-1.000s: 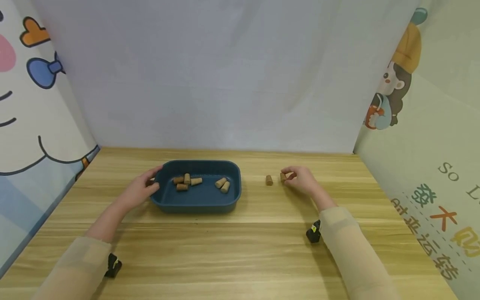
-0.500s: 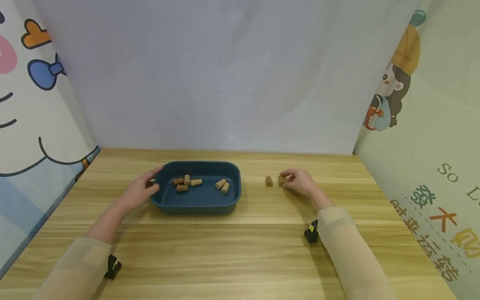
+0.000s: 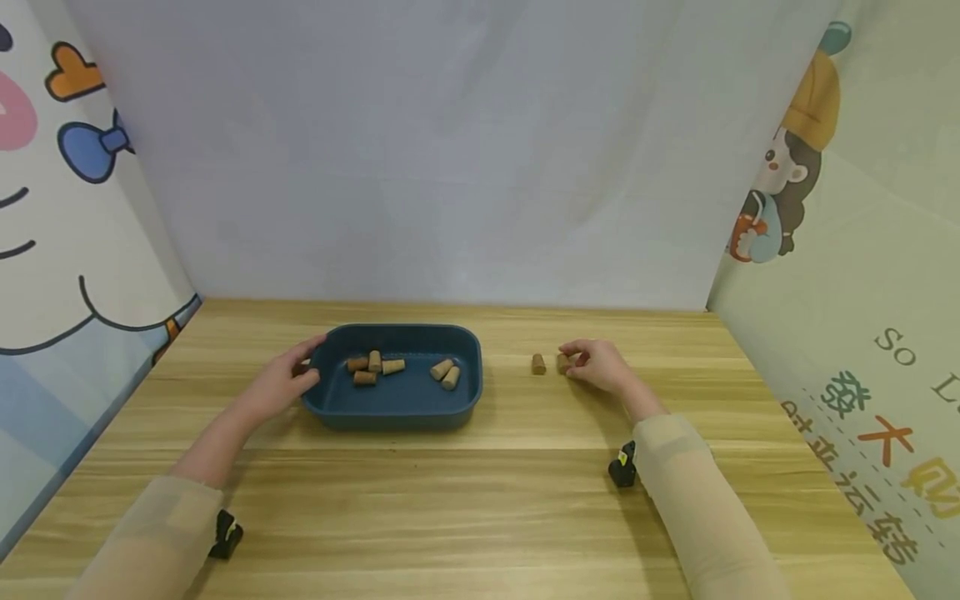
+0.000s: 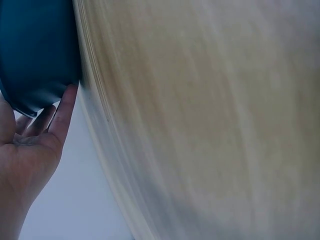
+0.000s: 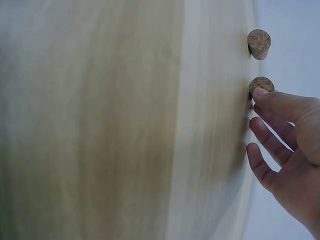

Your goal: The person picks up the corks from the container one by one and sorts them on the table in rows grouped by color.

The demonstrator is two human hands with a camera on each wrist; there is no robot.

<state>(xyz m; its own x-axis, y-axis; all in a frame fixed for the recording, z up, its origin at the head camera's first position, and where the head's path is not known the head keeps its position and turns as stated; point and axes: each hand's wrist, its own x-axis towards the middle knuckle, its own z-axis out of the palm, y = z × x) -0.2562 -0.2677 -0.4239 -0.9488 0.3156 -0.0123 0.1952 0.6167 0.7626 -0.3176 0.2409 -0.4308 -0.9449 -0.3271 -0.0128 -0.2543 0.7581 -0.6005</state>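
Observation:
A dark blue rectangular tub (image 3: 390, 421) stands on the wooden table with several tapered corks inside, one being a light cork (image 3: 393, 367). At the tub's left end rests my left hand (image 3: 279, 385), its extended fingers touching the end wall; the left wrist view shows the fingertips against the blue wall (image 4: 40, 50). To the right of the tub, my right hand (image 3: 603, 367) pinches a cork (image 3: 563, 363) between thumb and fingers, low at the tabletop. The thumb lies over that cork's round end (image 5: 261, 83) in the right wrist view. Just left of it sits another cork (image 3: 538, 364).
The wooden table (image 3: 480, 508) runs back to a pale grey curtain (image 3: 450, 167). Printed cartoon sheets flank it, one on the left (image 3: 45, 208) and one on the right (image 3: 847, 275). A black wrist device (image 3: 624, 467) sits by the right sleeve.
My right hand has shifted very slightly left and nearer with the cork in its fingers. The left hand and the tub keep their places.

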